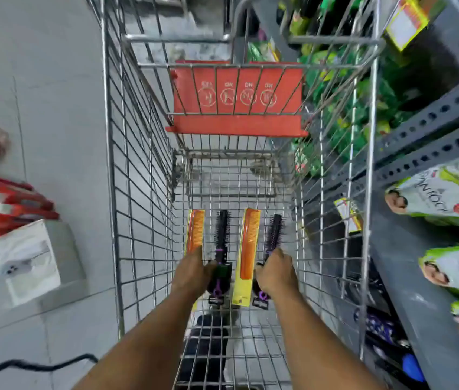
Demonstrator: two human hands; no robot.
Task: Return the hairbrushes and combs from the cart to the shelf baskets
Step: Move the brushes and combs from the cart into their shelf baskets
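Observation:
Deep in the wire cart (138, 192), four items lie side by side on its floor. From left to right they are an orange comb on a yellow card (195, 229), a black and purple round hairbrush (221, 232), a second orange comb (249, 243) and a second round brush (275, 232). My left hand (191, 274) covers the lower end of the left comb, fingers curled on it, thumb beside the first brush. My right hand (277, 273) is closed around the right brush's handle, whose purple end pokes out below. No shelf basket is clearly in view.
The cart's red child-seat flap (236, 91) stands at the far end. A grey metal shelf (419, 130) with green and white packs (447, 192) runs close along the right. On the floor at left are a white box (28, 257), red tubes (3, 209) and a black cable (25, 364).

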